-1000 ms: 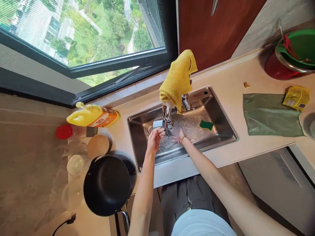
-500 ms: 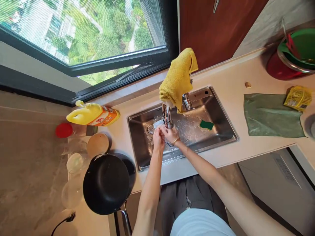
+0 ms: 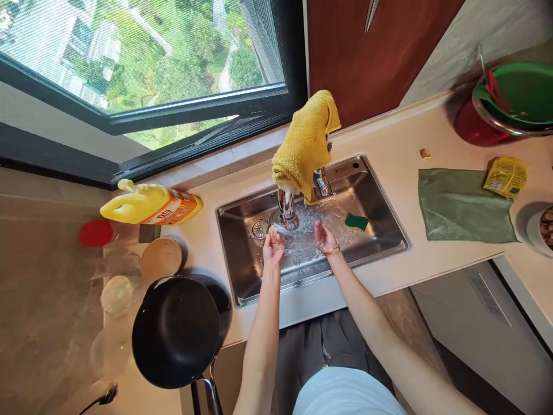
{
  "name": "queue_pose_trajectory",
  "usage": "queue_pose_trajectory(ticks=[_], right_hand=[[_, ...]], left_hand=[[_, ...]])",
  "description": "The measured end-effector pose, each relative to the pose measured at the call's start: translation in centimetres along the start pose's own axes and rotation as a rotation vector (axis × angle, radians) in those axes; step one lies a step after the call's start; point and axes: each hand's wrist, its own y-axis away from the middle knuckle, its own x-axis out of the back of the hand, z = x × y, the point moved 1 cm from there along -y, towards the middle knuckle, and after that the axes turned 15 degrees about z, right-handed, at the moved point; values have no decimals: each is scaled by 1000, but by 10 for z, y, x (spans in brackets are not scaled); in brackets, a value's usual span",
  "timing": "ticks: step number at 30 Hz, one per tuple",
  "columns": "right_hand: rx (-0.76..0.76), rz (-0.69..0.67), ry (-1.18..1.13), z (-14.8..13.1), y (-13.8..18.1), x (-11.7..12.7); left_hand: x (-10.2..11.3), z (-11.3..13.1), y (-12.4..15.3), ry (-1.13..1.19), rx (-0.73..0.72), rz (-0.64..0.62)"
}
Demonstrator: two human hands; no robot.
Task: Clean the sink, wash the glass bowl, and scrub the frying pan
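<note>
My left hand (image 3: 273, 245) and my right hand (image 3: 325, 237) are in the steel sink (image 3: 311, 278), one on each side of a clear glass bowl (image 3: 299, 241). Each hand's fingers curl on the bowl's rim. The bowl sits right under the chrome tap (image 3: 286, 208), and water splashes in it. A yellow cloth (image 3: 305, 143) hangs over the top of the tap. A green sponge (image 3: 356, 221) lies on the sink floor just right of my right hand. The drain (image 3: 260, 228) is left of my left hand.
A yellow detergent bottle (image 3: 147, 204) lies left of the sink, by a red lid (image 3: 95, 233), a wooden lid (image 3: 161, 259) and glass jars (image 3: 113, 294). A black pan (image 3: 177, 331) sits front left. On the right are a green cloth (image 3: 464, 204), a yellow packet (image 3: 505, 176) and stacked bowls (image 3: 510, 98).
Half a second ago my hands were together under the tap; now they have moved apart to the two sides of the clear bowl. The view has shifted slightly.
</note>
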Motion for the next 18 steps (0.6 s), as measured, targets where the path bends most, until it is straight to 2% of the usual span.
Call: queue_pose_trajectory(ticks=[5,10,14,18], right_hand=[[-13,-87,-74,0,12,-35],[-29,-205,174,22,17,-76],[-104,-249,161,43,19,-90],[-29,-222,151,51,18,-96]], left_hand=[[1,-6,-14,-35,18,31],[8,0,-11,12,41,81],[3,-6,5,134,84,148],[-13,-18,19,283,144,204]])
